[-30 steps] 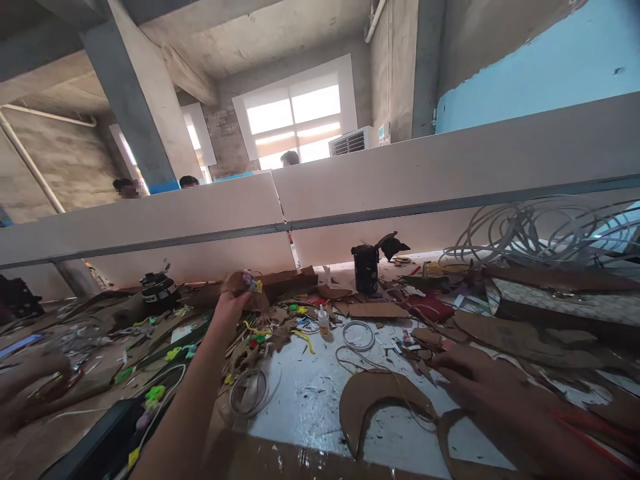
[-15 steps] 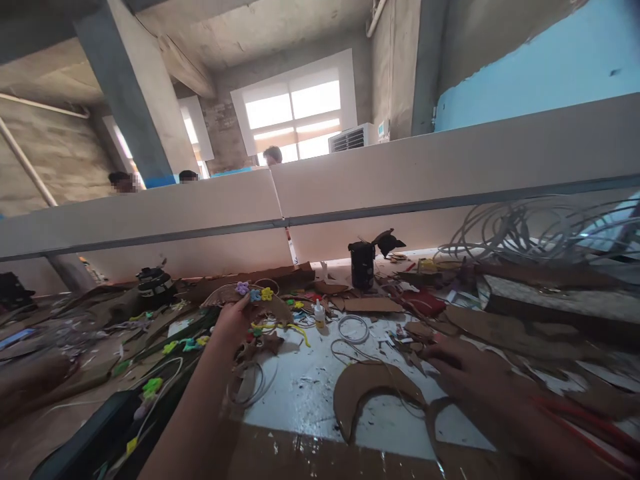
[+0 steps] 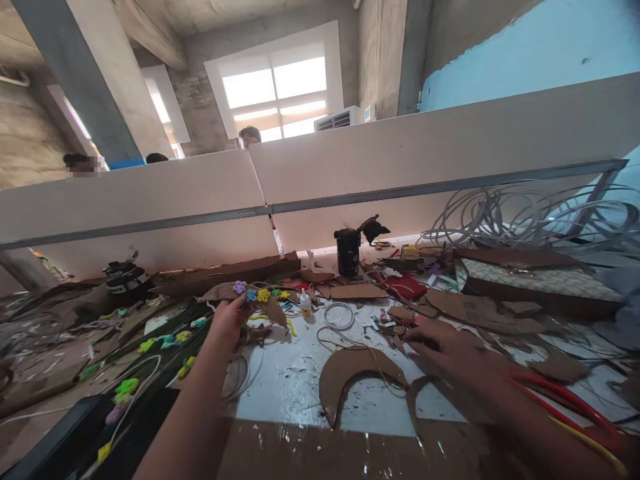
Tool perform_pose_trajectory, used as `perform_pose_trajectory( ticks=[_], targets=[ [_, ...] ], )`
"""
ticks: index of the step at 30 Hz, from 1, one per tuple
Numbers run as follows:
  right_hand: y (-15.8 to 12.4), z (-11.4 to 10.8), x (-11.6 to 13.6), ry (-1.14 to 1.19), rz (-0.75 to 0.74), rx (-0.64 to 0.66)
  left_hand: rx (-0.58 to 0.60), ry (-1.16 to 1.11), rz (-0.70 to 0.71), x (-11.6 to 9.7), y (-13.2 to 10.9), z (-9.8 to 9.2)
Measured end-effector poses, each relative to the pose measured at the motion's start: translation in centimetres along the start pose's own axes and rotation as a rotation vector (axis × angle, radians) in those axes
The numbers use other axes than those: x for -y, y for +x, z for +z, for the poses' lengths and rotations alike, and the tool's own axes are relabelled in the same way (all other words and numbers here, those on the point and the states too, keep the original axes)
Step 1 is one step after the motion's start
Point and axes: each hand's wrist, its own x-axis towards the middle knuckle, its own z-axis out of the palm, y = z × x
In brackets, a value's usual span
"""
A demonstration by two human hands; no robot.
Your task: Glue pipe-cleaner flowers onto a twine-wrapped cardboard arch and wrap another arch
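My left hand [image 3: 229, 323] is closed on a twine-wrapped crescent [image 3: 276, 311] that carries purple, blue and yellow fluffy flowers [image 3: 251, 295]. My right hand [image 3: 443, 343] is stretched over cardboard scraps, its fingers apart and nothing visible in them. Below and between the hands lies a bare cardboard crescent [image 3: 334, 380], with a loose strand of twine across it. A small white glue bottle [image 3: 305, 304] with a red tip stands to the right of the held crescent. Behind it to the right is a coil of thin white cord [image 3: 339, 316].
Red-handled tool grips [image 3: 560, 393] show by my right forearm. A black canister [image 3: 348, 253] stands at the back. Large cable loops [image 3: 480, 217] and a patterned handbag [image 3: 545, 273] occupy the right. Fluffy flowers [image 3: 126, 390] lie left; a white partition [image 3: 375, 160] runs behind, with people beyond it.
The view has turned slightly right and down, so most things appear farther left and higher. My left hand still grips the flowered crescent; my right hand stays over the scraps.
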Motion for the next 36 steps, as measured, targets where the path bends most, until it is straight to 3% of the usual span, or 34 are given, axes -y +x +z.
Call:
perform_pose_trajectory(
  ticks=[8,20,30,36],
  targets=[
    [0.1,1.0,-1.7,-0.005,0.027,0.026,0.037,0.039,-0.03,0.2,-0.5,-0.1],
    [0.1,1.1,-2.4,0.0,0.011,0.039,0.039,0.043,-0.093,0.9,0.9,-0.2],
    [0.1,1.1,-2.2,-0.025,0.009,0.008,0.076,-0.032,-0.059,-1.7,1.0,1.2],
    [-0.1,0.8,-1.1,-0.005,0.059,0.006,0.094,-0.052,-0.037,-1.8,1.4,1.8]
  ],
)
